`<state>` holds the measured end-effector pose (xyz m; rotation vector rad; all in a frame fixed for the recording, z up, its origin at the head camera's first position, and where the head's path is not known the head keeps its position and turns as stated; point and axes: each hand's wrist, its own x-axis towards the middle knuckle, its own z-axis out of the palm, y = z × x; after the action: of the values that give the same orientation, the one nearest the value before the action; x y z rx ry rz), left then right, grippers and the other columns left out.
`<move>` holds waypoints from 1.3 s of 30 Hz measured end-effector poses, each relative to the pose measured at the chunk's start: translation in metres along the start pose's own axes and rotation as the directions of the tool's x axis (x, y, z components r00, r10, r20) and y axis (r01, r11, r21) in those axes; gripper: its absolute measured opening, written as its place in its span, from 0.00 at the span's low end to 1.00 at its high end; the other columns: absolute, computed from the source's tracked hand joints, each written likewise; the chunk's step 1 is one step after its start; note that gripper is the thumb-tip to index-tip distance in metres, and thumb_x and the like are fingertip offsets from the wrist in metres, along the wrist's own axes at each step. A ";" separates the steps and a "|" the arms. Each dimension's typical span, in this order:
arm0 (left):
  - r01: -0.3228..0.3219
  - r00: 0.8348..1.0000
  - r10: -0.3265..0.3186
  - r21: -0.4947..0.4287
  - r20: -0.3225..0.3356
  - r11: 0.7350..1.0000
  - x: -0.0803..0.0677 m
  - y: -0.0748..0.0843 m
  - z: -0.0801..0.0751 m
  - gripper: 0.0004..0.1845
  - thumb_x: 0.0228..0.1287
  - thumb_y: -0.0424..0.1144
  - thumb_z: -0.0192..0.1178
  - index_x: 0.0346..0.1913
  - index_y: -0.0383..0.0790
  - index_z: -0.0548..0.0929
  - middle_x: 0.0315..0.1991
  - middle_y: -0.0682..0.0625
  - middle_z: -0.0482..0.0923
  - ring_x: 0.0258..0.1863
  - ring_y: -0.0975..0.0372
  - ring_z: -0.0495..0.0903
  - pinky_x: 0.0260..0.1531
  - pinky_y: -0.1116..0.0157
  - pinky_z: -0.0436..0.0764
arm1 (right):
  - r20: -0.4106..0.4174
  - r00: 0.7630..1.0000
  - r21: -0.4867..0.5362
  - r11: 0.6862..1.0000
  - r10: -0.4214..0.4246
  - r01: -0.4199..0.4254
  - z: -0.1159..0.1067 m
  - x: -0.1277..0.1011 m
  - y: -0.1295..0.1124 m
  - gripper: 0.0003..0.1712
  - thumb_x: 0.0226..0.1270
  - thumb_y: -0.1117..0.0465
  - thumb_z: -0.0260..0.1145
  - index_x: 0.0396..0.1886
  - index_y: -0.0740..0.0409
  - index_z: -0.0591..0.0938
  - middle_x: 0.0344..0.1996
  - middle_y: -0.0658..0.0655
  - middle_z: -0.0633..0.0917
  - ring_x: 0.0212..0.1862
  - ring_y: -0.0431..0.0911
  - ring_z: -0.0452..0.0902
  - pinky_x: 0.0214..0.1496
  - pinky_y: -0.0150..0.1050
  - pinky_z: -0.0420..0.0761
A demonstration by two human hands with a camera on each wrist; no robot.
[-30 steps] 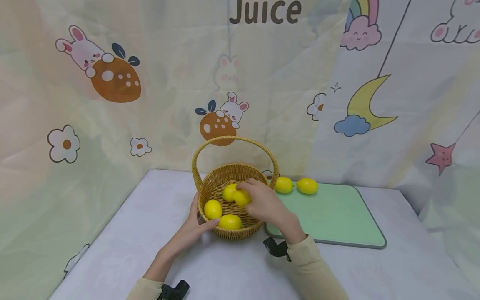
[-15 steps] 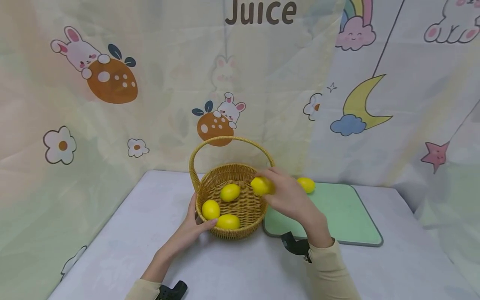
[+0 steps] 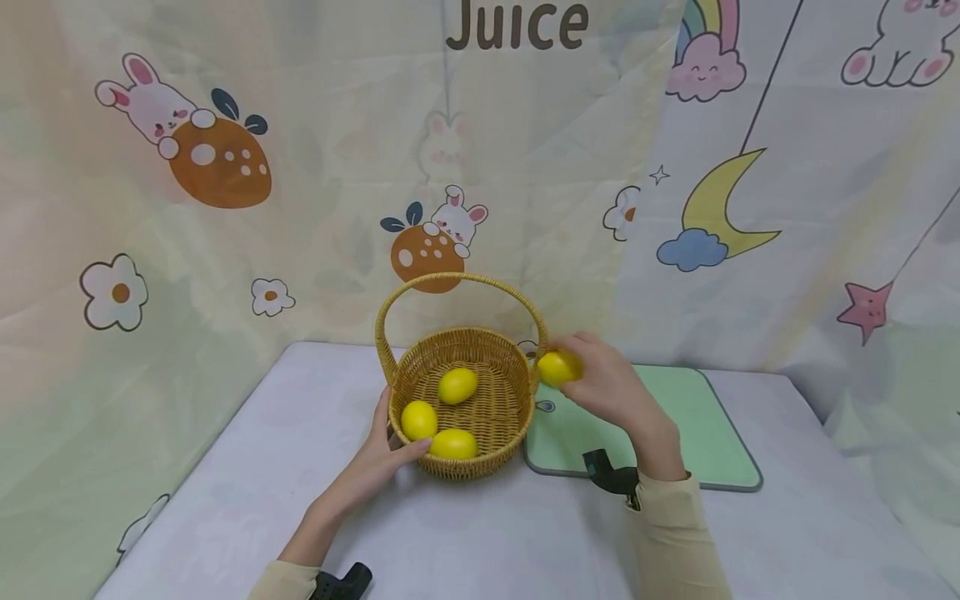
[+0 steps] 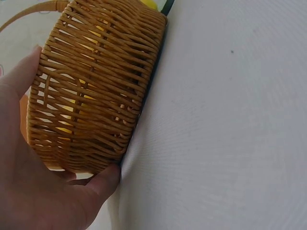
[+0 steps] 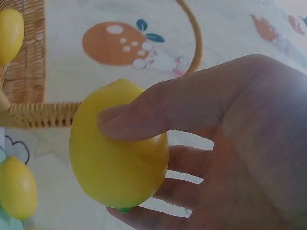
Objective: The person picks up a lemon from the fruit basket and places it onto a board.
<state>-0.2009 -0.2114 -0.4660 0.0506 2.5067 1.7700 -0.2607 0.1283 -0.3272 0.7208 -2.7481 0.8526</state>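
Note:
A yellow lemon (image 5: 117, 148) is pinched in my right hand (image 3: 611, 383), thumb on one side and fingers on the other. In the head view it hangs just right of the handle of the wicker basket (image 3: 495, 425). Three lemons lie inside the basket: one lemon (image 3: 457, 386) toward the middle, another lemon (image 3: 419, 420) at the left wall, a third lemon (image 3: 453, 444) at the front. My left hand (image 3: 375, 458) grips the basket's left side, thumb at the rim; in the left wrist view its fingers reach round the woven wall (image 4: 96, 86).
A green cutting board (image 3: 675, 425) with a grey edge lies right of the basket on the white tabletop (image 3: 247, 500). One more lemon (image 5: 18, 188) shows there in the right wrist view; my right hand hides it in the head view. A printed cloth (image 3: 337, 167) hangs behind.
My right hand has lifted a lemon from inside the basket and carried it right, past the handle, to above the board. The left hand keeps its grip on the basket.

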 end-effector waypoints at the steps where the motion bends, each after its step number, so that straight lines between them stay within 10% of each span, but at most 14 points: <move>1: 0.001 1.000 -0.001 0.000 0.000 1.000 0.000 0.000 0.000 0.59 0.62 0.57 0.66 0.75 0.73 0.26 0.82 0.53 0.27 0.81 0.46 0.36 0.73 0.33 0.44 | 0.007 1.000 0.000 1.000 0.008 -0.008 0.001 0.001 0.004 0.26 0.55 0.70 0.68 0.56 0.55 0.82 0.50 0.57 0.82 0.46 0.53 0.77 0.48 0.49 0.80; 25: -0.016 1.000 0.016 -0.002 0.001 1.000 0.000 -0.001 0.000 0.58 0.62 0.56 0.66 0.75 0.74 0.27 0.82 0.53 0.28 0.81 0.46 0.36 0.72 0.32 0.44 | 0.145 0.986 -0.089 0.994 0.079 -0.066 0.074 0.024 0.071 0.31 0.48 0.75 0.63 0.56 0.59 0.82 0.52 0.60 0.85 0.51 0.54 0.79 0.58 0.56 0.78; 39: -0.012 1.000 0.012 0.008 0.001 1.000 0.000 0.000 0.000 0.59 0.62 0.57 0.66 0.75 0.74 0.26 0.82 0.52 0.28 0.81 0.46 0.36 0.72 0.32 0.45 | 0.168 0.980 -0.097 0.991 0.105 -0.090 0.075 0.021 0.070 0.30 0.51 0.74 0.65 0.58 0.61 0.81 0.54 0.62 0.84 0.55 0.57 0.79 0.62 0.59 0.76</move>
<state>-0.2007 -0.2116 -0.4657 0.0670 2.5183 1.7644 -0.3155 0.1271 -0.4163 0.6781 -2.9763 0.7112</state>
